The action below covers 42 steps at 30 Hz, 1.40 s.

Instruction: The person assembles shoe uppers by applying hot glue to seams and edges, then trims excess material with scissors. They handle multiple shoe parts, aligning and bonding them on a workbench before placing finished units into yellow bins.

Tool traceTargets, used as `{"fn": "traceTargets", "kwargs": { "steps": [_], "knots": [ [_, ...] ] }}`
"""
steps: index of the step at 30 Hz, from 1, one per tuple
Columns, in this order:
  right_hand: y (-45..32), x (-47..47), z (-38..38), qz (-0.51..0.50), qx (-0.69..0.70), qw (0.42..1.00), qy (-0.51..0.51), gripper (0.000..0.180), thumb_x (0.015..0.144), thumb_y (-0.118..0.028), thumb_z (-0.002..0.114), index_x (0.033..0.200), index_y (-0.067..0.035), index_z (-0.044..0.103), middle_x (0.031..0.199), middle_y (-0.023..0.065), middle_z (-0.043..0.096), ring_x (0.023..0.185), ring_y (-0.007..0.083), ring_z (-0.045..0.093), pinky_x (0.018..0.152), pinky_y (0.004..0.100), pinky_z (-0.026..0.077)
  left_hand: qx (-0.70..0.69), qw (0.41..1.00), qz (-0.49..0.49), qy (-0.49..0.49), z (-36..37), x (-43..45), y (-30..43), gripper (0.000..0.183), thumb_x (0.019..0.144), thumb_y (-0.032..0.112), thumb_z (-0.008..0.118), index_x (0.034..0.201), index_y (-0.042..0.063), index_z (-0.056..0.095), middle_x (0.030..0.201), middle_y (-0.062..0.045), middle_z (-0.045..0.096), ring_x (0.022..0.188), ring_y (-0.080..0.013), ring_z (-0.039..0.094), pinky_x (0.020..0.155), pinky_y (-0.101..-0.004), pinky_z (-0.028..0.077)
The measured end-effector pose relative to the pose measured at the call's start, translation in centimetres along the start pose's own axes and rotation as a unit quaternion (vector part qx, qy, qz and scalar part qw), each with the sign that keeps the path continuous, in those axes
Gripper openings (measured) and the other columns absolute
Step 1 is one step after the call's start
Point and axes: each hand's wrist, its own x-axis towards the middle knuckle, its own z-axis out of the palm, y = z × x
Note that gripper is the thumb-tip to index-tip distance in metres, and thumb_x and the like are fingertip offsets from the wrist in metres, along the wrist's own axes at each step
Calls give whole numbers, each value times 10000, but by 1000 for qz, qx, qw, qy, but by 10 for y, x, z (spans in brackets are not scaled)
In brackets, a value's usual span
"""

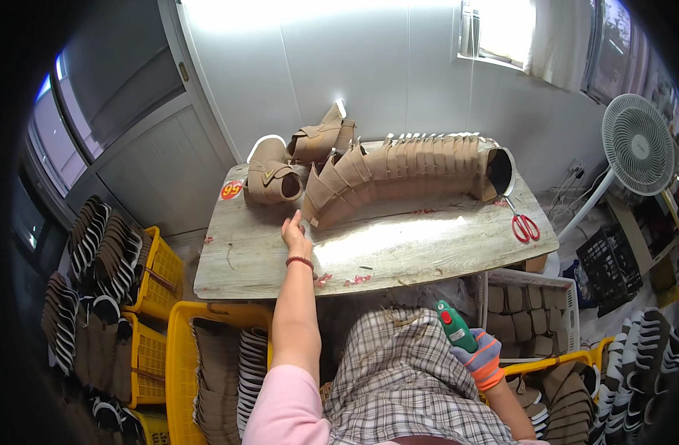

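Note:
My bare left hand [295, 232], with a red bead bracelet [299, 260] at the wrist, reaches over the wood-grain table [250, 253]. It appears to hold nothing, and its fingers point towards the near end of a row of nested brown shoe uppers [423, 167]. Just beyond the fingers, one brown upper [272, 172] with a strap and a white edge stands apart. Another upper [320, 136] lies farther back. In my right hand [480, 356], which wears a grey and orange glove, is a green handheld power tool [456, 326] with a red button, held above my plaid apron [392, 361].
Red-handled scissors [524, 227] lie at the table's right, blades partly under the row. Yellow crates [175, 356] of stacked uppers stand at left, with a white crate [572, 317] of brown pieces at right. A standing fan [637, 144] is beyond the table's right end.

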Motion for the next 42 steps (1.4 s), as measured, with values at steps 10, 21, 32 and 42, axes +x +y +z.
{"fn": "traceTargets", "kwargs": {
  "steps": [10, 21, 32, 42],
  "knots": [
    [1, 0, 25, 20, -27, 999, -36, 484, 655, -331, 863, 939, 3, 658, 767, 124, 686, 665, 186, 659, 613, 296, 518, 118, 929, 49, -346, 25, -86, -4, 394, 785, 89, 749, 1148, 6, 621, 1048, -27, 664, 891, -126, 614, 780, -256, 479],
    [-44, 42, 49, 31, -35, 999, -27, 448, 715, -412, 815, 887, -41, 634, 655, 82, 645, 574, 170, 616, 557, 301, 491, 242, 893, 166, -340, -82, -197, 49, 195, 833, -8, 674, 1021, -54, 653, 1001, -33, 680, 901, -121, 596, 820, -267, 468],
    [-85, 58, 63, 11, -74, 991, -112, 533, 725, -556, 745, 857, -58, 609, 649, 78, 638, 594, 206, 619, 579, 322, 486, 255, 890, 244, -287, -122, -260, 72, 126, 833, -3, 686, 948, -52, 679, 955, -83, 709, 862, -143, 644, 762, -284, 489],
    [-105, 55, 55, 46, 8, 991, -128, 406, 779, -390, 777, 862, -25, 621, 637, 24, 605, 566, 75, 538, 529, 256, 437, 363, 799, 340, -337, -133, -274, 56, 96, 834, -7, 686, 926, -33, 686, 902, -96, 708, 791, -202, 659, 737, -287, 493]
  ]
}}
